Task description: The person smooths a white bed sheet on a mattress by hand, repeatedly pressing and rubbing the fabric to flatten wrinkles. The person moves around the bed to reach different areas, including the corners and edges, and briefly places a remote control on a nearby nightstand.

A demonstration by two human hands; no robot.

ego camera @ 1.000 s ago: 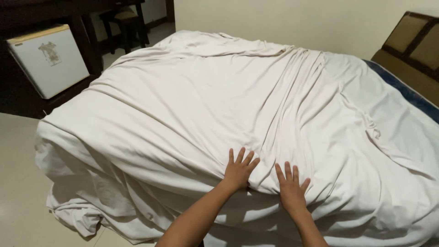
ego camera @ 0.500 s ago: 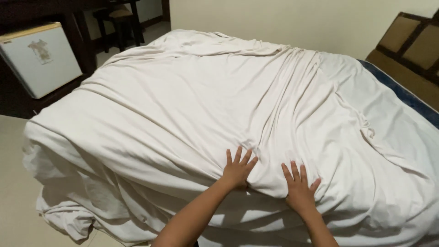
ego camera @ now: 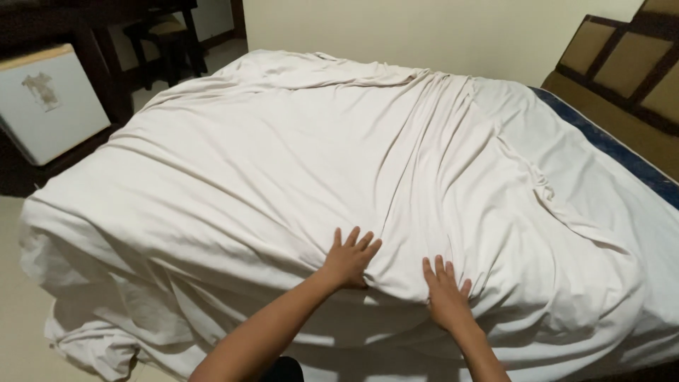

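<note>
A large white bed sheet [ego camera: 297, 163] lies wrinkled over a bed, with folds running from the far edge toward me. My left hand [ego camera: 349, 259] rests flat on the sheet near the bed's near edge, fingers spread. My right hand [ego camera: 445, 294] presses flat on the sheet a little to the right of it, fingers also apart. Neither hand grips the cloth. The sheet's left corner [ego camera: 99, 339] hangs bunched down toward the floor.
A small white fridge [ego camera: 53, 102] stands at the left beside dark wooden furniture [ego camera: 163, 35]. A padded brown headboard [ego camera: 622, 64] is at the right, with a blue mattress edge [ego camera: 622, 155] showing beside it. A pale wall runs behind the bed.
The view has shifted slightly to the left and closer. Both hands stay flat on the sheet, having slid a little to the right along the near edge.
</note>
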